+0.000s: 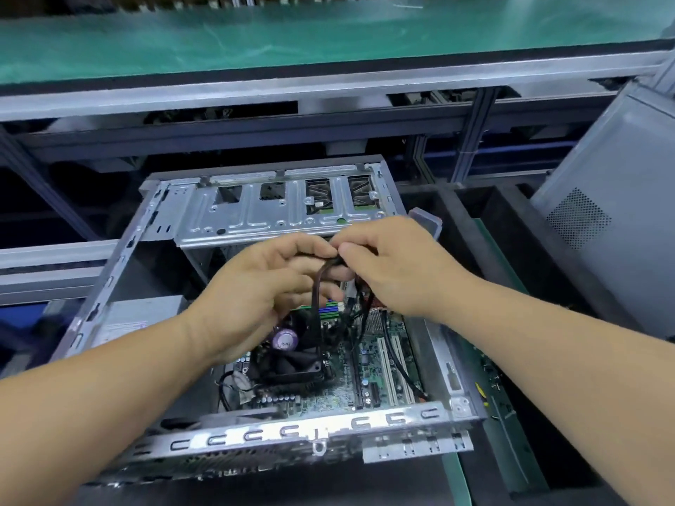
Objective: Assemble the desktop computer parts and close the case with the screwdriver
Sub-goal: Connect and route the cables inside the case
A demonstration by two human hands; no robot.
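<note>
Green-matted bench (255, 34) (aluminium-framed); grey panel (621, 177) at right

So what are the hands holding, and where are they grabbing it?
Both the left hand and the right hand pinch a dark cable at the top of its loop, above the open computer case.

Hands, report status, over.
Left hand and right hand both pinching black cable above open case. Cable unplugged. Nothing blocking motherboard.

Both hands (255, 286) (387, 264) on cable (317, 286)
</note>
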